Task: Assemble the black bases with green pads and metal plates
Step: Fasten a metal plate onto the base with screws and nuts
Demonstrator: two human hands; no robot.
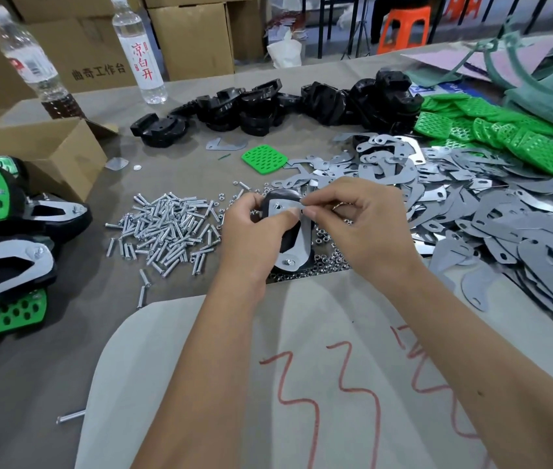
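Pale sheet (302, 384): flat, smooth, rounded at its left corner, scrawled with red marks, lying on the tabletop (65, 367) under both forearms.
Left hand (251, 238): fingers curled round the left side of a black base (290, 236), holding it tilted above the tabletop, thumb pressed on its plate.
Right hand (359, 221): thumb and forefinger pinched together at the upper edge of the metal plate (303, 238); whether a small part sits between them cannot be told.
Metal plate: thin, matt grey, curved, with a cut-out middle, lying on the base, a screw head at its lower end.
Screws (166, 231): bright, threaded, heaped loosely left of the hands.
Nuts (327, 262): small, shiny, scattered under and beside the base.
Loose plates (505, 225): flat grey stampings in a wide overlapping pile at right.
Green pads (505, 137): perforated, squarish plastic, piled far right; one lone pad (263, 158) lies apart.
Black bases (268, 106): glossy moulded plastic, heaped along the far side.
Finished pieces (0, 238): black, green and grey, stacked at left.
Tabletop: dull grey-brown covering.
Room: cardboard boxes (187, 38), two clear bottles (139, 49), an orange stool (403, 27) behind.
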